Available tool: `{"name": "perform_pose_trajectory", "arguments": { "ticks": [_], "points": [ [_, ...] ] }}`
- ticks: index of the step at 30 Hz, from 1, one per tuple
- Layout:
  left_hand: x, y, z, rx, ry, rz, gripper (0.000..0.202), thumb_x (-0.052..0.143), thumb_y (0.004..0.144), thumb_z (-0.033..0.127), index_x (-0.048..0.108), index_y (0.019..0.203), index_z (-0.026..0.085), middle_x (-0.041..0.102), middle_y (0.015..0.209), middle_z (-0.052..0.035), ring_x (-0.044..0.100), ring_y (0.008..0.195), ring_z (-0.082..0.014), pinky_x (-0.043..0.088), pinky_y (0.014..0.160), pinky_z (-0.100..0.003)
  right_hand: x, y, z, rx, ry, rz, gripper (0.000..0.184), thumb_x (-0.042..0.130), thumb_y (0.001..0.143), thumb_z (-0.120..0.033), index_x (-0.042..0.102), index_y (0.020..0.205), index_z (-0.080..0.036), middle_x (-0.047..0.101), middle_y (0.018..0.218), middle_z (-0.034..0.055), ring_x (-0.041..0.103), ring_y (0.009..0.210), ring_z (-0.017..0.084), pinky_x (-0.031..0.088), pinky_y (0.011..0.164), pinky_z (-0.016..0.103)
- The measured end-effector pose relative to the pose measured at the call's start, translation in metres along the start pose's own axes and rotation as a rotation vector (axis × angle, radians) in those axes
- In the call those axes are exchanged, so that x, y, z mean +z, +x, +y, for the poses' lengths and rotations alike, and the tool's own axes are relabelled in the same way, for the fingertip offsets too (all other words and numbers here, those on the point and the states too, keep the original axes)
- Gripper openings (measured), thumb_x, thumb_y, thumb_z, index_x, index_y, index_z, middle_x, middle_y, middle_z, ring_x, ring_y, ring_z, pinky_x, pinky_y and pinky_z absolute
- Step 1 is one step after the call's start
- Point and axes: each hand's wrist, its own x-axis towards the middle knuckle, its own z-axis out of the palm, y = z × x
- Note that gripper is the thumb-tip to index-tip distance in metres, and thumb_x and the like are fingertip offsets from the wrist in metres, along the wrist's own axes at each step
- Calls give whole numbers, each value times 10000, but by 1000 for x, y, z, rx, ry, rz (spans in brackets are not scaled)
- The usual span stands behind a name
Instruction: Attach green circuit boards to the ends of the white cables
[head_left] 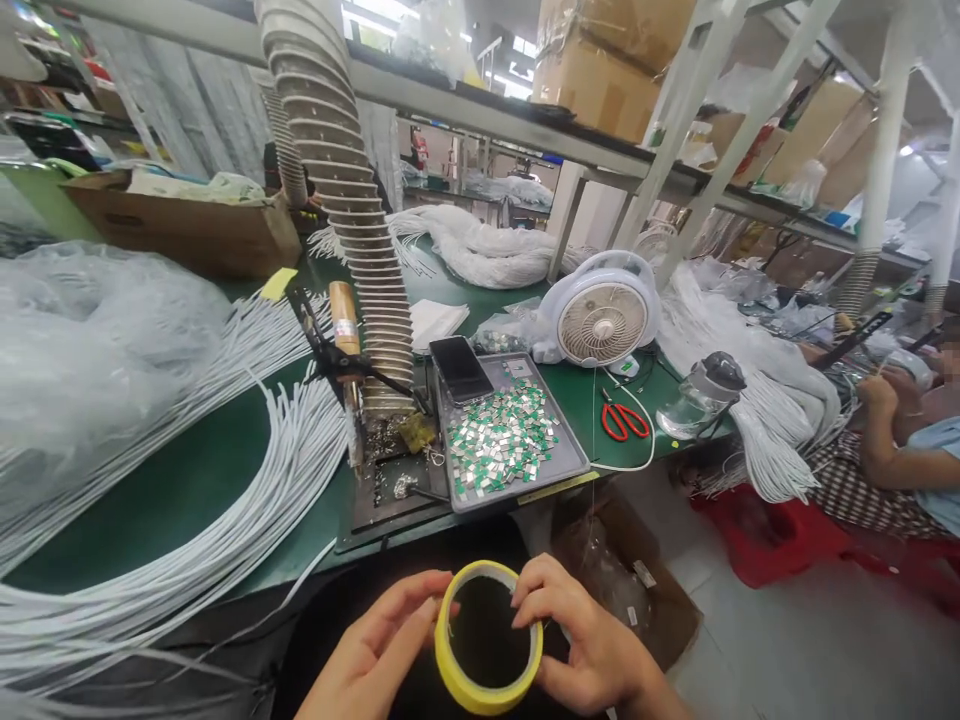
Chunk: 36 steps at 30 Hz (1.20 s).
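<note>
Left hand (367, 645) and right hand (589, 630) hold yellow tape (480, 698) — a hollow ring.

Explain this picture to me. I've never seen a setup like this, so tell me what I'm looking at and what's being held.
There's no machine here. This single picture comes from a camera worn on a person's head, looking forward and down at their own bare hands. The left hand and right hand hold a roll of yellow tape upright between them. Ahead is a green workbench with bundles of white cable, a metal tray of small green-and-silver pieces, a phone, red scissors and a small white fan. At the right, a co-worker sits beside the bench.
</note>
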Motion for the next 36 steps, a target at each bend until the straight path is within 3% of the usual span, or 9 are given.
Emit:
{"name": "perform_pose_trajectory", "arguments": {
  "ticks": [4,10,16,19,24,30,36],
  "points": [
    [-8,3,-12,34,62,-3,505,563,785,525,518,1136,164,504,1225,-52,498,1087,-154,387,929,-164,8,-2,11,2,-61,14,273,599,779,-283,476,1001,-184,457,989,81,445,944,155,417,829,285],
    [-3,0,-12,141,138,86,485,555,779,540,588,1079,160,504,1210,-74,540,954,-146,443,841,-170,15,-3,20,37,-65,24,148,426,860,-177,448,1006,-179,459,1044,80,440,984,148,402,870,310],
    [-2,2,-21,232,166,27,324,505,853,433,565,1039,175,403,1308,-63,448,1155,-151,389,944,-152,19,0,21,46,-116,34,148,429,856,-136,438,999,-177,458,1055,73,436,990,145,403,864,303],
    [0,0,-22,265,164,56,278,507,854,418,569,978,177,409,1292,-49,436,1178,-141,354,977,-141,21,2,21,36,-153,51,154,432,858,-127,442,1004,-175,463,1052,74,435,993,145,406,861,302],
    [3,-3,-18,260,192,100,285,510,844,449,566,939,186,395,1291,-23,402,1211,-118,296,1005,-110,25,1,23,45,-202,62,156,441,851,-116,453,994,-175,459,1054,72,425,1007,149,405,871,304],
    [7,0,-11,186,157,70,567,551,735,612,515,982,103,355,1275,-144,445,1153,-203,388,972,-204,28,1,26,27,-237,101,154,451,837,-93,474,972,-163,453,1072,79,417,1020,155,400,877,309],
    [5,2,-15,195,157,47,458,541,780,546,501,920,111,351,1270,-123,452,1142,-176,393,959,-192,29,3,26,4,-272,116,144,450,835,-90,482,960,-155,454,1062,88,416,1016,162,403,877,310]
  ]
}}
